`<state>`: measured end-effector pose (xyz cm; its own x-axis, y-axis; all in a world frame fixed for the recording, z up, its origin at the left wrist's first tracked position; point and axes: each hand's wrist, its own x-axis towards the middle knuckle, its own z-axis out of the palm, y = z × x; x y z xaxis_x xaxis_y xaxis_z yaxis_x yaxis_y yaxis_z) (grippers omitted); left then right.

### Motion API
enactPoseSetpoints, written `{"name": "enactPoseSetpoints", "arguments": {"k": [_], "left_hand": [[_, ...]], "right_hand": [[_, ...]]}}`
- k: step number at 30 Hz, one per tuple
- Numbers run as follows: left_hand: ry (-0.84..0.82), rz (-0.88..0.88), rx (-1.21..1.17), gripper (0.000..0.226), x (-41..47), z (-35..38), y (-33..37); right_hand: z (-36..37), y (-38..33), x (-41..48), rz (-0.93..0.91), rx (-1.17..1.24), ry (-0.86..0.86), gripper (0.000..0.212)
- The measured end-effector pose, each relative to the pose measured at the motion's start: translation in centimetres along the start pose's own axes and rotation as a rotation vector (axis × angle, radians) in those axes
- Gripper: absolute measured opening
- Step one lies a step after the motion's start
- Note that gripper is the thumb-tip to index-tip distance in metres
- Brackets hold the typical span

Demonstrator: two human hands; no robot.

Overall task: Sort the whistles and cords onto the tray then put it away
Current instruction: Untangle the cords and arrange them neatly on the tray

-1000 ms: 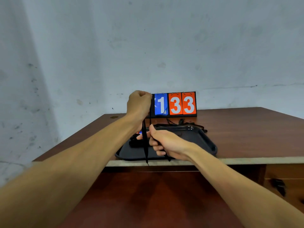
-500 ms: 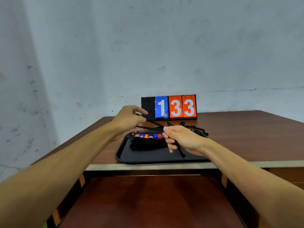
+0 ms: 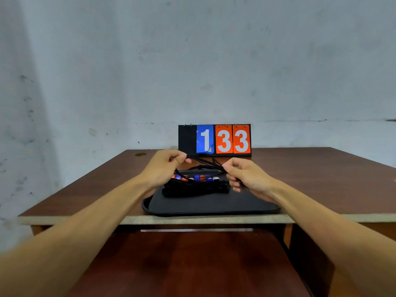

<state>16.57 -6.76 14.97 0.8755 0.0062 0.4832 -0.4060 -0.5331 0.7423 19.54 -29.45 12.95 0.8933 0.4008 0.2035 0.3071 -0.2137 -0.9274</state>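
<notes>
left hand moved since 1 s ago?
Yes. The left hand dropped from level with the scoreboard to below it, pinching the cord.

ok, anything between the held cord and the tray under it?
Nothing visible. The thin black cord, stretched between left hand and right hand, hangs over the black plastic tray; only the already sorted pile of black cords lies beneath.

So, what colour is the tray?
Black, seen in the head view: the tray.
</notes>
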Motion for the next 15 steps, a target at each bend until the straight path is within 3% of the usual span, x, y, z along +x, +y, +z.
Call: {"name": "enactPoseSetpoints", "arguments": {"k": [6,15], "left_hand": [[0.053,-0.096,-0.008,0.018,0.8,-0.6,-4.2],[-0.095,-0.028,0.197,0.018,0.8,-2.0,-9.0]], "right_hand": [[-0.4,1.7,1.9,-0.007,0.006,0.073,0.017],[-0.3,4.3,3.4,-0.098,-0.383,0.08,0.006]]}}
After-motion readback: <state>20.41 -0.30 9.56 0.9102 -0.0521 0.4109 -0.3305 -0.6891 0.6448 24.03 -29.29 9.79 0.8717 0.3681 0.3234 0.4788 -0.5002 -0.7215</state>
